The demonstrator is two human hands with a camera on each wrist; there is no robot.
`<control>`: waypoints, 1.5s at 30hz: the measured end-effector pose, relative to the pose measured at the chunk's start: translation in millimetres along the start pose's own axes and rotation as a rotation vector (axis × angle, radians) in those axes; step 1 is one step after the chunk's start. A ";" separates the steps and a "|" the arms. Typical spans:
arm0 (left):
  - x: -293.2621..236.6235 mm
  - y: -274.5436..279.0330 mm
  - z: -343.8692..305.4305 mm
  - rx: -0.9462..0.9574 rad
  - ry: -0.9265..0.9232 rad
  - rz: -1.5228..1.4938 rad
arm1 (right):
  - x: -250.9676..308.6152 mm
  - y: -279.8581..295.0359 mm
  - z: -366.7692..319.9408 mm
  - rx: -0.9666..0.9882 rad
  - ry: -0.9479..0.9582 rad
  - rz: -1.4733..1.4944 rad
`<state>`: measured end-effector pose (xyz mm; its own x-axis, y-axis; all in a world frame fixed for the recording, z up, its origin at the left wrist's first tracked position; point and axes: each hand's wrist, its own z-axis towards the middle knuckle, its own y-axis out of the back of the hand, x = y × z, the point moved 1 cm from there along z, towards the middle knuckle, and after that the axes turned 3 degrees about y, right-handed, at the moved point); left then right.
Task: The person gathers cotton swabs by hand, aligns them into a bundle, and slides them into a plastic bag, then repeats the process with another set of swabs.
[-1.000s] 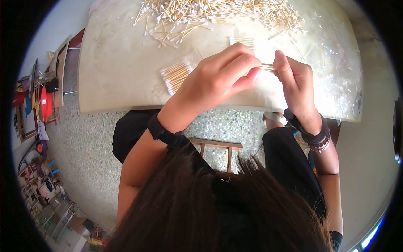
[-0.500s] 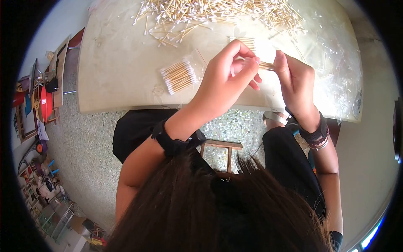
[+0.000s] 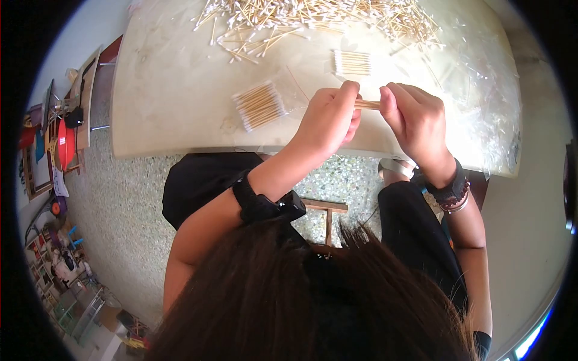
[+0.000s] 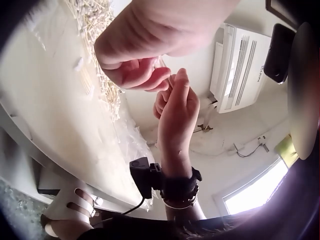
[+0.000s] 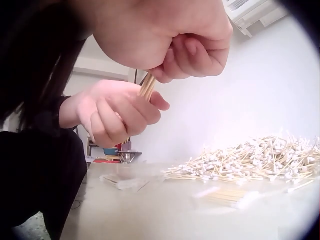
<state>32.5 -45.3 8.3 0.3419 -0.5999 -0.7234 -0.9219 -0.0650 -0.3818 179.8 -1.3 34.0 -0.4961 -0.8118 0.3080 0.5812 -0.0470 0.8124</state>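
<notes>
Drawn nearer: left hand (image 3: 328,119), right hand (image 3: 419,120) — both gripping sticks (image 3: 367,104) | air-conditioner lettering (image 4: 261,71) — unreadable

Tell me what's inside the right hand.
The right hand holds sticks, visible between it and the left hand. Their ends inside the right fingers are covered.

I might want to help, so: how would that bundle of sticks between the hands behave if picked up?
The bundle of sticks looks fairly stiff, running straight between the left hand and right hand. It's probably light, being so slim. With no band visible, it may splay if gripped loosely.
</notes>
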 end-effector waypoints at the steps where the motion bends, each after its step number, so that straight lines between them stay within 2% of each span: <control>1: 1.6 0.3 0.2 -0.020 -0.100 0.033 | 1.2 0.5 0.1 0.000 0.000 0.000; 2: 2.3 0.7 0.1 -0.040 -0.201 0.067 | 1.7 0.7 0.0 0.068 -0.156 0.139; 3: 3.0 1.4 1.1 -0.040 -0.201 0.067 | 1.5 0.2 -0.3 0.135 -0.313 0.278; 4: 1.3 2.6 1.6 -0.126 -0.384 0.224 | 1.3 -0.3 -1.0 0.134 -0.312 0.279; 5: -0.7 3.1 1.2 -0.213 -0.566 0.382 | -0.2 -1.9 -2.9 0.164 -0.417 0.412; 6: -3.2 3.2 -0.6 -0.213 -0.567 0.382 | -1.3 -3.1 -4.2 0.193 -0.522 0.545; 7: -8.3 3.0 -4.6 -0.219 -0.675 0.471 | -1.1 -2.7 -3.7 0.192 -0.522 0.545; 8: -11.5 3.1 -7.6 -0.224 -0.782 0.560 | -0.8 -2.2 -3.1 0.233 -0.598 0.663; 9: -12.0 4.6 -8.1 -0.222 -0.782 0.560 | -0.3 -1.4 -2.6 0.274 -0.674 0.783; 10: -13.0 6.1 -8.3 -0.220 -0.816 0.620 | 0.2 0.4 -1.3 0.272 -0.675 0.782; 12: -14.3 8.9 -7.9 -0.217 -0.849 0.681 | 0.9 1.9 -0.7 0.421 -0.925 0.949; 16: -17.9 12.1 -5.8 -0.205 -1.011 0.831 | -1.1 3.7 -0.8 0.552 -0.985 1.131; 18: -18.3 12.6 -5.5 -0.204 -1.069 0.881 | -1.6 2.2 -1.8 0.613 -1.028 1.332; 24: -17.9 16.3 -4.1 -0.154 -1.146 0.930 | -0.2 0.1 -2.4 0.632 -1.120 1.426; 26: -18.5 16.9 -3.5 -0.124 -1.260 0.981 | 4.1 3.6 2.6 0.664 -1.130 1.429; 29: -18.1 18.8 -1.9 -0.108 -1.317 1.031 | 1.8 1.9 1.5 0.704 -1.138 1.455; 31: -17.8 17.3 -1.2 -0.141 -1.312 0.997 | 1.1 -0.9 -0.1 0.713 -1.135 1.480; 33: -16.6 15.1 -1.5 -0.173 -1.307 0.962 | 1.6 -2.3 0.3 0.531 -1.097 1.326; 34: -15.1 14.7 -1.5 -0.218 -1.152 0.929 | 2.6 -3.7 0.5 0.530 -1.098 1.326; 35: -13.4 14.1 -1.4 -0.259 -0.998 0.893 | 2.7 -4.6 1.1 0.435 -1.061 1.204; 36: -11.5 12.1 -1.5 -0.259 -0.998 0.894 | 2.3 -4.9 1.3 0.342 -1.019 1.082; 38: -7.3 9.4 0.6 -0.248 -0.821 0.762 | 1.6 -6.3 -0.1 0.321 -1.014 1.037; 41: -5.5 6.1 1.8 -0.161 -0.773 0.587 | 0.4 -8.5 -2.1 0.271 -1.050 1.052; 45: -3.7 5.3 3.7 -0.082 -0.714 0.569 | -9.3 -9.0 -7.1 0.302 -1.049 1.113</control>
<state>27.1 -40.6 6.8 -0.1618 0.0749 -0.9840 -0.9864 0.0164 0.1635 183.8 2.6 20.2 -0.2064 0.4036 0.8914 0.8662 0.4990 -0.0254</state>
